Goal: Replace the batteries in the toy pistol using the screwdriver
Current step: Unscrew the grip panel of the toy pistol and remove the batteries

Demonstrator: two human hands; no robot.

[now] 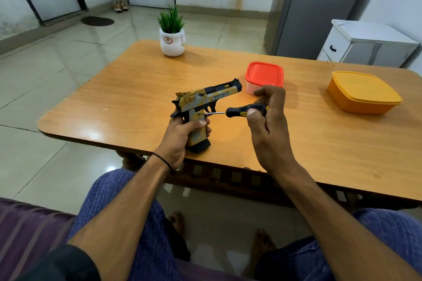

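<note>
Standing grip-down at the near edge of the wooden table, the toy pistol is gripped by the left hand. The right hand pinches the screwdriver, tip against the grip. A red-lidded container sits just beyond.

Screwdriver right of toy pistol

A wooden table with an orange-brown top and rounded corners stands on a glossy tiled floor. Three things rest on it, well apart. A white pot of green grass-like leaves sits at the far edge. A pale tub with a red lid sits near the middle, and an orange lidded tub sits to the right. The toy pistol is upright over the near edge — whether its butt touches the top cannot be told.
</note>
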